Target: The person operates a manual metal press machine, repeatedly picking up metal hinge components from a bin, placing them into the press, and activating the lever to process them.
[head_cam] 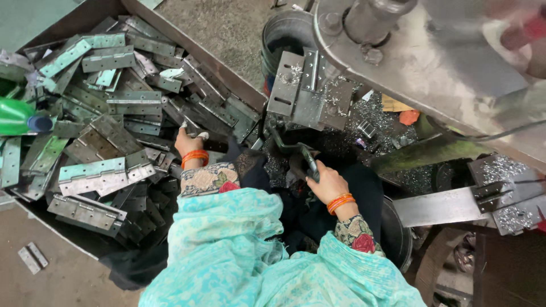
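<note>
Looking down at a big tray (pixel 142 14) taking up the whole left side, heaped with grey metal hinges (pixel 105 173) lying every which way, long axes crossing all over. Sitting to the right of that, a drill-press sort of machine plate (pixel 409 62) hanging over the far right, with a jig block (pixel 310 91) below it, dusted in shiny swarf. Lying flat at the right edge, another steel plate (pixel 438 206).

Reaching into the near right corner of the hinge pile with the left hand (pixel 187 142), fingers curled around the end of one hinge (pixel 193 129) that's running roughly far-left to near-right, just beyond the fingertips. So left hand clearly the nearer one to the pile, right hand well apart from it.

Gripping with the right hand (pixel 327 183), closed around a dark lever handle (pixel 309 162) angling up and to the far left toward the jig. Not much open room between the two: tray wall on the left, jig just beyond, lap right underneath.

Poking in at the far left edge, a green bottle with a blue cap (pixel 20 118) resting on the hinges. Lying loose on the floor at the near left, one small hinge (pixel 32 257).
</note>
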